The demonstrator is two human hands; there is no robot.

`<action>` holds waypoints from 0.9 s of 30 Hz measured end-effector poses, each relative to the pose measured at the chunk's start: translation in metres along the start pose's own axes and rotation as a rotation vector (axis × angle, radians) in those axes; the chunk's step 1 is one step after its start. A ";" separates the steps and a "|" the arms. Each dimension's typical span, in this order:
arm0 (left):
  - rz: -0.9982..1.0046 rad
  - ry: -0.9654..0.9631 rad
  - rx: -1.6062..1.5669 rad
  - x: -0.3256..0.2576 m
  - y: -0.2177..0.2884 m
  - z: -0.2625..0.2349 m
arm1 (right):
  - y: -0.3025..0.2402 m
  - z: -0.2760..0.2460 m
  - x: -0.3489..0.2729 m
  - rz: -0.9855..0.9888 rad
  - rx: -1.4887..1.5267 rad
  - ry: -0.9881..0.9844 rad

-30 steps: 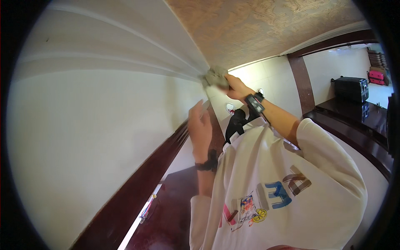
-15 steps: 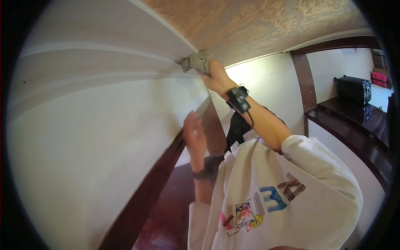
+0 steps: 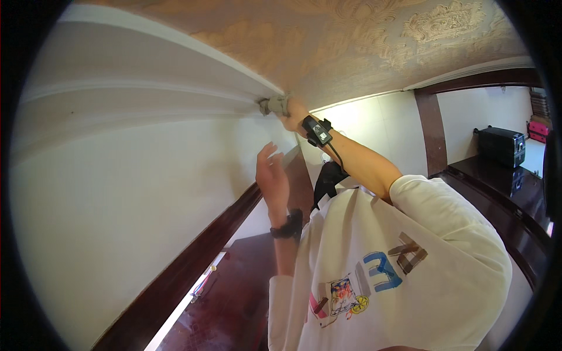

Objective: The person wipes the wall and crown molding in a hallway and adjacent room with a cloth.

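Note:
My right hand [image 3: 295,114] is closed round a bunched grey-green cloth [image 3: 274,106]. The cloth lies against the white moulding [image 3: 193,88], by the edge where the gold-patterned wallpaper [image 3: 363,52] begins. Lower and to the left, my left hand [image 3: 273,176] is raised in front of the white wall [image 3: 146,193], above the end of a dark red wooden rail [image 3: 193,254]. Its fingers are slightly bent and apart, with nothing in them. Both wrists wear black bands; the right one carries a small box with a cable.
A glossy dark red wooden surface [image 3: 228,292] lies below my left arm. On the right, a black case [image 3: 500,145] stands on a dark polished ledge [image 3: 497,181]. A brown upright strip [image 3: 431,131] divides the pale wall. Farther off is a pink item [image 3: 537,131].
The view has shifted, and more of the dark red surface and its bright edge shows. My right hand and cloth sit slightly lower in view. My left hand's fingers have spread.

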State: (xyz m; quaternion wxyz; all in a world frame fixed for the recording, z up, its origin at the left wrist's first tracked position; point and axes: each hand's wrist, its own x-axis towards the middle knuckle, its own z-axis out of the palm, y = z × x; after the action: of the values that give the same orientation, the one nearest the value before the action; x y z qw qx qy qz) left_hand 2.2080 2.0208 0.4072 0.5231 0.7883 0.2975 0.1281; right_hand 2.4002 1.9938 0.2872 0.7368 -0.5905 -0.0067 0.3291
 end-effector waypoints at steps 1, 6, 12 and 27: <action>-0.008 0.011 0.009 0.000 -0.002 -0.001 | 0.001 0.001 -0.002 0.026 0.035 -0.015; -0.099 0.015 -0.193 0.026 -0.019 0.002 | -0.022 -0.024 -0.010 0.024 0.380 -0.184; -0.240 -0.296 -0.298 0.083 -0.024 0.024 | -0.031 -0.031 -0.018 0.350 0.157 -0.033; 0.188 -0.304 -0.391 0.002 -0.040 0.054 | -0.113 -0.120 -0.218 -0.324 -0.698 0.048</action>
State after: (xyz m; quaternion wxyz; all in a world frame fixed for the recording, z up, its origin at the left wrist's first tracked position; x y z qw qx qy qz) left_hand 2.2234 1.9928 0.3481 0.6899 0.7068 0.1104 0.1112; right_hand 2.3308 1.7727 0.4326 0.5339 -0.8047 -0.1944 0.1723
